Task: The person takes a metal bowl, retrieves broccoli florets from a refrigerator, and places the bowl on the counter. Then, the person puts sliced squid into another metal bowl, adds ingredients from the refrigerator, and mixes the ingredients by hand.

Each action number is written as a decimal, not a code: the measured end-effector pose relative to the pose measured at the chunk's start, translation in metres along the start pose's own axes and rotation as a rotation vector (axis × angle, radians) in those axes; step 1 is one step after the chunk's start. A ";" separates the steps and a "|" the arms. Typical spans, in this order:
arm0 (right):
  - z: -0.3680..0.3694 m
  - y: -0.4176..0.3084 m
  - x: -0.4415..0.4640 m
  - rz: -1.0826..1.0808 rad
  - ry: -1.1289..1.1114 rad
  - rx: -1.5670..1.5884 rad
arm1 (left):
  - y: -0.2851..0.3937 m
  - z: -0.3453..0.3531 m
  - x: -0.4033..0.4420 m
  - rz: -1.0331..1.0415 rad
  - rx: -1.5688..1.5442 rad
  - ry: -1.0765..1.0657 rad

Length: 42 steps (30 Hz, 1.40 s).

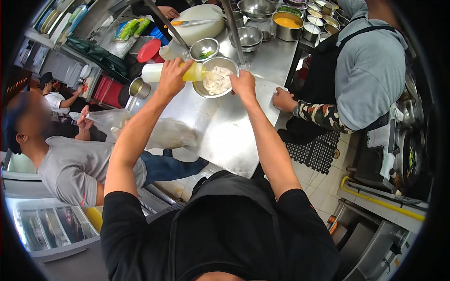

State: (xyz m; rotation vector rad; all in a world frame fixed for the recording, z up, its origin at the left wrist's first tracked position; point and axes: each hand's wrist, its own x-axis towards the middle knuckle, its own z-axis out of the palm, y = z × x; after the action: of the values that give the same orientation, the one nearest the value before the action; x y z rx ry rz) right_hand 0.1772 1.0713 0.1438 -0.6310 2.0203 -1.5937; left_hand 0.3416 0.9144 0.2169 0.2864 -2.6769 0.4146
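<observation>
Apparently, the step in hand was pouring. The left hand (171,78) was wrapped around a tilted bottle (192,72), its nozzle pointing into a bowl (227,62) between the hands; the right hand (243,86) pinched that bowl's rim on the side away from the bottle. Doing this well seemed to call for a firm right-hand grip, so that the bowl could not tip, and for gentle squeezing, with the nozzle inside the rim and moved about over the pale strips (217,80) to coat them evenly. Too hard a squeeze could have flooded them. Whether any liquid was leaving the nozzle could not be told.

Yellow showed towards the bottle's nozzle end, white towards its base. Just beyond the left hand, a smaller bowl (210,44) held something green. Left of that hand was a metal cup (139,88), its contents hard to make out. Well beyond the right hand, a pot (287,33) held orange liquid. Nearer the body, over the surface (229,126), a bag (172,134) was blurred.
</observation>
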 end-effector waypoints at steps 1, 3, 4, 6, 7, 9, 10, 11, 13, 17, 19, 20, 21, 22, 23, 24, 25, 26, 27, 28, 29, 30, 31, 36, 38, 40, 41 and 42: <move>0.001 -0.001 0.000 0.003 -0.001 0.019 | -0.002 0.001 -0.001 -0.032 -0.022 -0.002; 0.004 -0.001 0.000 0.005 -0.005 0.037 | -0.006 0.004 -0.005 -0.066 -0.042 -0.003; 0.005 -0.003 0.000 0.006 -0.019 0.033 | -0.009 0.005 -0.007 -0.073 -0.061 0.022; 0.008 -0.005 -0.001 0.005 -0.036 0.024 | -0.015 0.007 -0.011 -0.085 -0.081 0.050; 0.011 -0.005 0.000 0.024 -0.055 0.039 | -0.017 0.006 -0.014 -0.107 -0.146 0.047; 0.018 -0.006 -0.001 0.039 -0.078 0.049 | -0.022 0.007 -0.021 -0.135 -0.210 0.049; 0.023 -0.007 -0.001 0.042 -0.070 0.087 | -0.024 0.011 -0.025 -0.221 -0.278 0.115; 0.029 -0.007 -0.001 0.044 -0.064 0.125 | -0.028 0.013 -0.029 -0.307 -0.345 0.182; 0.047 -0.001 0.007 0.052 -0.095 0.131 | -0.035 0.017 -0.037 -0.482 -0.480 0.268; 0.091 0.005 0.014 0.101 -0.171 0.273 | -0.066 0.053 -0.061 -0.831 -0.653 0.467; 0.106 0.001 0.013 0.102 -0.186 0.234 | -0.089 0.080 -0.075 -0.968 -0.734 0.524; 0.111 -0.003 0.010 0.113 -0.186 0.211 | -0.099 0.087 -0.081 -0.989 -0.736 0.543; 0.115 -0.005 0.006 0.101 -0.166 0.216 | -0.108 0.096 -0.086 -1.048 -0.702 0.496; 0.118 -0.004 0.004 0.092 -0.174 0.193 | -0.117 0.104 -0.088 -1.103 -0.673 0.448; 0.117 0.001 0.002 0.103 -0.157 0.162 | -0.124 0.112 -0.088 -1.078 -0.618 0.501; 0.117 0.006 0.002 0.114 -0.139 0.133 | -0.135 0.120 -0.086 -1.096 -0.630 0.514; 0.117 0.013 0.004 0.109 -0.145 0.110 | -0.149 0.128 -0.084 -1.078 -0.620 0.507; 0.117 0.021 0.005 0.109 -0.138 0.131 | -0.163 0.136 -0.086 -1.067 -0.606 0.495; 0.116 0.029 0.001 0.114 -0.137 0.153 | -0.173 0.143 -0.088 -1.042 -0.602 0.513; 0.113 0.031 -0.006 0.121 -0.165 0.132 | -0.179 0.153 -0.092 -1.023 -0.589 0.529; 0.111 0.027 -0.011 0.095 -0.148 0.126 | -0.180 0.160 -0.094 -1.049 -0.445 0.499; 0.110 0.025 -0.013 0.064 -0.141 0.127 | -0.174 0.153 -0.095 -1.144 -0.566 0.516; 0.109 0.029 -0.016 0.054 -0.148 0.114 | -0.164 0.146 -0.104 -1.107 -0.548 0.635; 0.123 0.045 -0.033 0.048 -0.316 0.040 | -0.040 0.067 -0.235 -1.442 -0.662 0.657; 0.144 0.041 -0.061 0.074 -0.419 0.194 | 0.002 0.028 -0.315 -1.661 -0.515 0.709; 0.158 0.053 -0.078 0.148 -0.557 0.215 | 0.007 -0.012 -0.399 -1.748 -0.420 0.915; 0.167 0.054 -0.091 0.155 -0.599 0.206 | -0.001 -0.044 -0.437 -1.736 -0.159 0.924; 0.180 0.058 -0.103 0.161 -0.624 0.222 | -0.013 -0.093 -0.460 -1.704 0.080 0.923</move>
State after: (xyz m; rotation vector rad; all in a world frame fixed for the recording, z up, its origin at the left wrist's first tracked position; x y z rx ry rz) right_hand 0.3676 1.0130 0.0601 -0.7442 1.3802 -1.2917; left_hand 0.7904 0.9953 0.1036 1.6311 -0.8875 0.0164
